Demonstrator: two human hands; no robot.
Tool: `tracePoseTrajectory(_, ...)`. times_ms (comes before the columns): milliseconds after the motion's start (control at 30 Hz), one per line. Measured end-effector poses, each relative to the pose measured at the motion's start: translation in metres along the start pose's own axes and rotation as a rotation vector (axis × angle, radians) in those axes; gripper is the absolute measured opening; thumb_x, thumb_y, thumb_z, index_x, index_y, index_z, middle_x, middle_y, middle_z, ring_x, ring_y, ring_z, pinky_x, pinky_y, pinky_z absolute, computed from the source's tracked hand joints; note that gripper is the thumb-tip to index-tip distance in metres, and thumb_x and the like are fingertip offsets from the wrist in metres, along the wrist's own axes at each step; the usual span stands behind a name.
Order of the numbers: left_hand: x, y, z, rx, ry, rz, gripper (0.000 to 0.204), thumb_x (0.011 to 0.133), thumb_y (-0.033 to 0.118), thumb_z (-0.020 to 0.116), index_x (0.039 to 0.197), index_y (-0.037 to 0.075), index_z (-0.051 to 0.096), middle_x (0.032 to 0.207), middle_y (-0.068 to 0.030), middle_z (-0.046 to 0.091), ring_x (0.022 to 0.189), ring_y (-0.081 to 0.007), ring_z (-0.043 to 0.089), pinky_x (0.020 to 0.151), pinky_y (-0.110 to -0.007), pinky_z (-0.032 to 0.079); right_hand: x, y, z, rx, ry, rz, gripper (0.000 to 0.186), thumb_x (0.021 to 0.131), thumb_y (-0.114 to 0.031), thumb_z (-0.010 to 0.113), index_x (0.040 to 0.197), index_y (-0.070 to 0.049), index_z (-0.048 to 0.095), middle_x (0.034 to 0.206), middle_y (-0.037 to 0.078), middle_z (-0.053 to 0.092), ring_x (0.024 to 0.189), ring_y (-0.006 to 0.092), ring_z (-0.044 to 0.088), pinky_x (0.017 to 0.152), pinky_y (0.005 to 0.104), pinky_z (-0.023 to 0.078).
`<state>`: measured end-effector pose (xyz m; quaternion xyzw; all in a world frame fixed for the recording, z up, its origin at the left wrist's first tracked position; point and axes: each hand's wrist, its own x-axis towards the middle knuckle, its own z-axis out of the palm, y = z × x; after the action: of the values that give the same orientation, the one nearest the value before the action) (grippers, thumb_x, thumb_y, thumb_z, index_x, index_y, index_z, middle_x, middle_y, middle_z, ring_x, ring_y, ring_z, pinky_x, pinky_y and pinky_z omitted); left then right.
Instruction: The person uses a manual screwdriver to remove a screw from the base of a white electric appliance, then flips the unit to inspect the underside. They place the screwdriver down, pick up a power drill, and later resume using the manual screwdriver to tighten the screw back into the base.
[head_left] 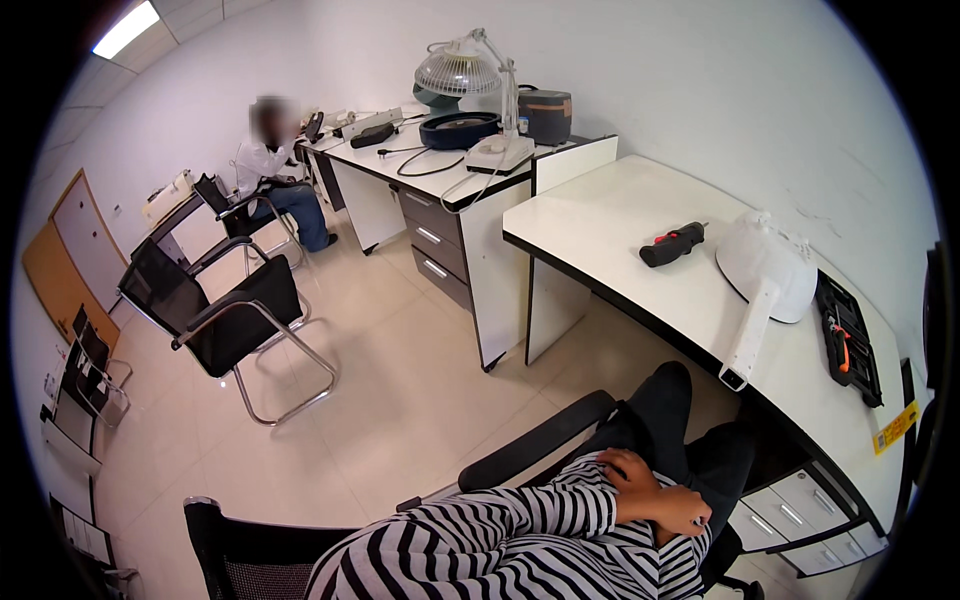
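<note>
My wrists are crossed in my lap over dark trousers, below the desk edge. My left hand point(683, 510) lies on top, fingers curled, with a small dark thing at its fingers that I cannot make out. My right hand point(627, 468) rests beside it against the striped sleeve point(560, 505), fingers loosely apart and holding nothing I can see. Up on the white desk point(590, 205), out of reach of both hands, lie a black-and-red cordless screwdriver point(672, 244) and a white dome-shaped lamp head point(765, 262) with a flat arm point(750, 340).
At the desk's right, a black tool case point(850, 335) holds orange-handled pliers point(842, 350); a yellow tag point(895, 428) hangs nearby. A caged lamp point(460, 73) and dark round base point(458, 130) stand on the farther desk. A black chair point(240, 310) stands left; a person point(275, 180) sits beyond.
</note>
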<state>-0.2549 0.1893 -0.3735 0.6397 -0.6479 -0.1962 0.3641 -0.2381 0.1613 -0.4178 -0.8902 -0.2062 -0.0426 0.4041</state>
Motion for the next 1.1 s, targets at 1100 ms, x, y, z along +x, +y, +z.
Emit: tracePoseTrajectory(1100, 0.001, 0.004, -0.017, -0.051, -0.153, -0.122, 0.033, 0.083, 0.038, 0.054, 0.096, 0.01, 0.065, 0.08, -0.0098, 0.068, 0.075, -0.0289, 0.065, 0.066, -0.041, 0.051, -0.006, 0.027, 0.003, 0.039, 0.054, -0.115, 0.022, 0.085, -0.01, 0.054, 0.106, -0.004, 0.059, 0.109, 0.012, 0.06, 0.11, 0.0298, 0.053, 0.093, 0.0388, 0.041)
